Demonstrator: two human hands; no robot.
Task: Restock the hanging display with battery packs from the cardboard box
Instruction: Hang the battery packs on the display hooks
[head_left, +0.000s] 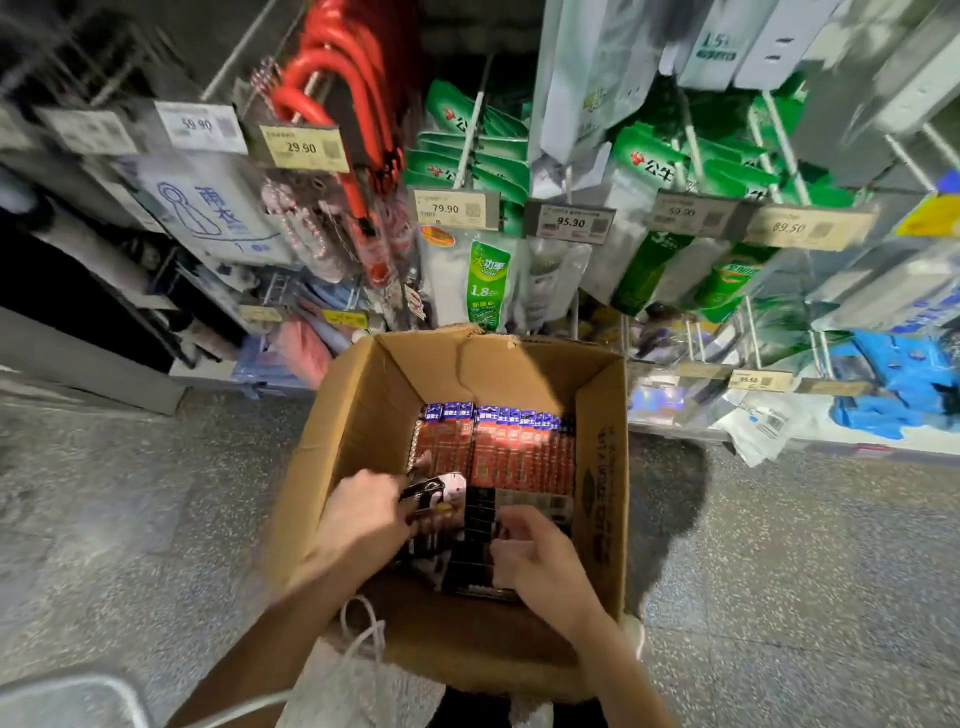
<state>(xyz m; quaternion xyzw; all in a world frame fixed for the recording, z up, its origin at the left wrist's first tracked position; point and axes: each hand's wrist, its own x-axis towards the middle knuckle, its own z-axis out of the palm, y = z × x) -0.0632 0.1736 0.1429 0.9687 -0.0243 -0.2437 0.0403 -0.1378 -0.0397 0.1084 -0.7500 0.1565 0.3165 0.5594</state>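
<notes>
Two grips inside cardboard box (602, 467). Left grip (363, 514) curled round dark glossy item (426, 496), identity unclear; right grip (540, 561) fingers curled on dark packs (478, 525) beneath it. Battery packs (498, 447) tight-rowed just beyond both. Risk: left grip occupied, so one-handed pull could drag neighbours out. Above grips, hanging display (470, 130) hooks crowded, price tags (451, 209) fronting tips.
</notes>
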